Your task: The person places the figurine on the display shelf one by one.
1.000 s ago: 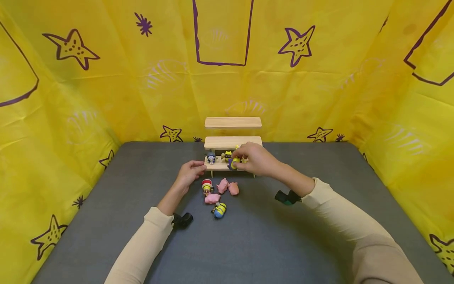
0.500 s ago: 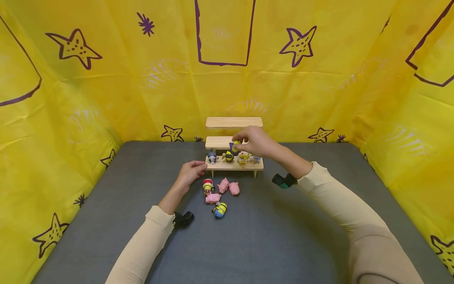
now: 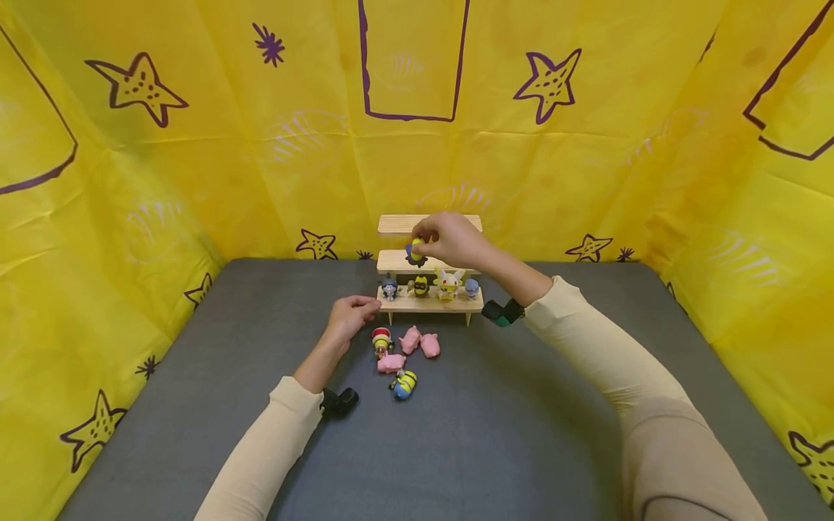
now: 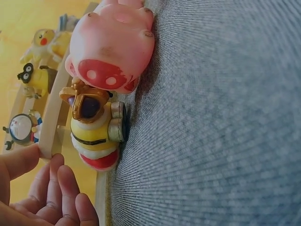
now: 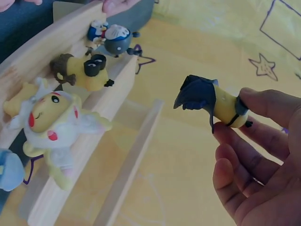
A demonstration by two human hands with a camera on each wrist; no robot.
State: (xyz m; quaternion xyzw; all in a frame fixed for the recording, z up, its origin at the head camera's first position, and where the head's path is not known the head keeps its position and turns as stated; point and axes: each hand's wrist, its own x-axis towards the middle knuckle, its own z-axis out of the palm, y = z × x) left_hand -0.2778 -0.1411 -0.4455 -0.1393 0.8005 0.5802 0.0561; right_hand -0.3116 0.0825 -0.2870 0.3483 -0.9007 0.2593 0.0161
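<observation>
Lowest tier [image 3: 430,305] bears four figures [image 3: 447,286]; left hand [image 3: 350,317] pinches its left end. Right hand [image 3: 454,239] pinches a minion [image 3: 417,250], seemingly clear of the middle tier [image 3: 392,261].

Soft, diffuse light; faint shadows; hazy wrist views

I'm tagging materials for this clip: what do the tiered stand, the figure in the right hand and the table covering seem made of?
Tiered stand: looks like pale wood, smooth and matte; faint grain lines run along its boards.
Held figure: probably moulded plastic or soft vinyl, can't tell which; smooth yellow body, low sheen.
Table covering: likely woven fabric, matte; fine threads show up close.
</observation>
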